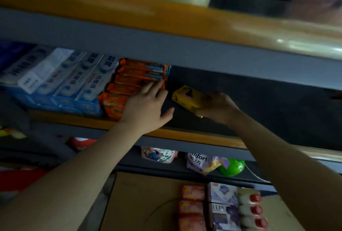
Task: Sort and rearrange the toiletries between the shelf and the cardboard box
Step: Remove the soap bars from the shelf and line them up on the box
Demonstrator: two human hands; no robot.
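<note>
Gripping a yellow soap bar (187, 97) on the shelf (259, 101), the right hand (216, 108) curls round it; the left hand (146, 108), fingers straight, presses the orange soap packs (129, 84) near the shelf's front edge.

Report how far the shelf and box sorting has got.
Done, apparently: orange soap packs sit stacked on the shelf beside toothpaste boxes. In hand: the left hand rests on that stack; the right hand grips a yellow pack. Left: more soaps wait in the cardboard box.
</note>
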